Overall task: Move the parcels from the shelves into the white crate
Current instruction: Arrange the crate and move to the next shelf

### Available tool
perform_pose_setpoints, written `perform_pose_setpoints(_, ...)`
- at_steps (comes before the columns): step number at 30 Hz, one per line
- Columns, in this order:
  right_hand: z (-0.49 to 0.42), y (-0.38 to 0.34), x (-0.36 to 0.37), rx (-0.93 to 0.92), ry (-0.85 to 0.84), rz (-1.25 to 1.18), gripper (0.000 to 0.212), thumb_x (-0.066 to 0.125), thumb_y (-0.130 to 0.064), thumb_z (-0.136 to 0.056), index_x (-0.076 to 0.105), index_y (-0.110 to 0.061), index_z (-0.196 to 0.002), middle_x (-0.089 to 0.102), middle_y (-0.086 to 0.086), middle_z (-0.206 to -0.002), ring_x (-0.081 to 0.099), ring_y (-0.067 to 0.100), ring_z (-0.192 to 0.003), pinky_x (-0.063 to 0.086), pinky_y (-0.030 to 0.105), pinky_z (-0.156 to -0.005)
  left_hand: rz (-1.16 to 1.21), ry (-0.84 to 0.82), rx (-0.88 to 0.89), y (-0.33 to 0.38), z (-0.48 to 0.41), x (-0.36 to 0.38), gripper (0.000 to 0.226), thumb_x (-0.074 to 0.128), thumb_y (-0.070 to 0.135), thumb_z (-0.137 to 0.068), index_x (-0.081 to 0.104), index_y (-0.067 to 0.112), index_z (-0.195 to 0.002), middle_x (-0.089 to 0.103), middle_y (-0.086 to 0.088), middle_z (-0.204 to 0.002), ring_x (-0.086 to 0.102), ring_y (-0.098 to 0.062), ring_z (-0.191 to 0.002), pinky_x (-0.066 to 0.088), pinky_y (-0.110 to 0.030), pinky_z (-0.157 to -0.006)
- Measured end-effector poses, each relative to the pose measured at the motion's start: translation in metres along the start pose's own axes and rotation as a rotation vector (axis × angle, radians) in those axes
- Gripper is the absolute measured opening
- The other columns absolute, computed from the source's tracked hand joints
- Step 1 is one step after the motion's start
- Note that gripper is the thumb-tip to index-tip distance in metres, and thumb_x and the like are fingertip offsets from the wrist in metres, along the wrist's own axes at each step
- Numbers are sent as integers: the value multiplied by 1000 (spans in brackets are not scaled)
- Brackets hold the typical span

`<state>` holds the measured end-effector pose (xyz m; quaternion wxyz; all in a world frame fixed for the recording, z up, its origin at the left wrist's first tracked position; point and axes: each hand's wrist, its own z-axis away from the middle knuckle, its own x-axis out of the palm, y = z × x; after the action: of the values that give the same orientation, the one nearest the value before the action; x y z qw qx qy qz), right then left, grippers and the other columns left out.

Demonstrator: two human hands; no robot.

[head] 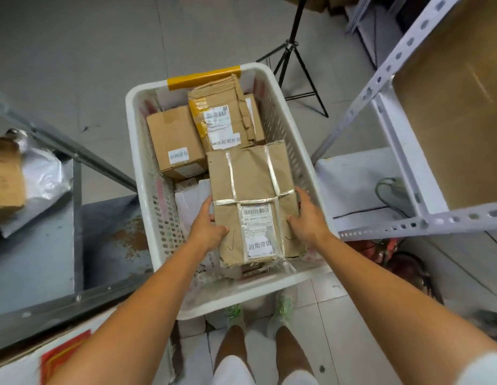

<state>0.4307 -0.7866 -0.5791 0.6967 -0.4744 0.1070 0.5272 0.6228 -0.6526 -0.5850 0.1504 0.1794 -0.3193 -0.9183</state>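
Observation:
A long brown parcel (pixel 250 182), tied with white strapping and bearing a white label, lies lengthwise inside the white crate (pixel 136 168) on the floor. My left hand (pixel 207 227) grips its left edge and my right hand (pixel 307 218) grips its right edge, near the end closest to me. Further in, a small cardboard box (pixel 173 140) and a taped brown parcel (pixel 219 118) rest against the crate's far wall. A white parcel (pixel 190 201) lies partly hidden beneath the long one.
A grey metal shelf (pixel 33 240) on the left holds a cardboard box (pixel 5 176) and a plastic-wrapped parcel (pixel 44 176). A white slotted-angle rack (pixel 394 173) with a brown board stands on the right. A black tripod (pixel 294 59) stands behind the crate. My feet are right below it.

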Motion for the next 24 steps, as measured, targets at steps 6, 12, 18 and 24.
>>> perform_pose_setpoints(6,-38,33,20,73,-54,85,71,52,-3,-94,22,-33,-151,56,10,-137,57,35,-119,47,46,-102,-12,6,-32,-23,-41,34,87,59,-13,-88,24,33,-153,55,-4,-113,57,-23,-109,50,-29,-75)
perform_pose_setpoints(12,-78,50,46,41,-58,122,69,47,3,-90,27,-28,-149,60,12,-130,58,36,-115,49,48,-99,-11,76,-47,-50,-78,54,88,60,-12,-86,25,32,-153,59,2,-124,54,-13,-106,46,-25,-83)
perform_pose_setpoints(18,-101,55,64,25,0,209,70,49,5,-91,25,-22,-151,57,14,-131,57,37,-115,49,46,-96,-142,113,9,-58,-106,64,91,60,-3,-89,15,40,-154,58,-1,-130,56,-21,-115,43,-29,-92)
perform_pose_setpoints(24,-99,52,57,21,-64,175,64,50,0,-93,30,-17,-153,44,10,-149,43,32,-136,38,46,-113,-253,51,-19,-51,-101,63,78,62,12,-92,20,33,-154,57,2,-129,56,-21,-114,44,-32,-94)
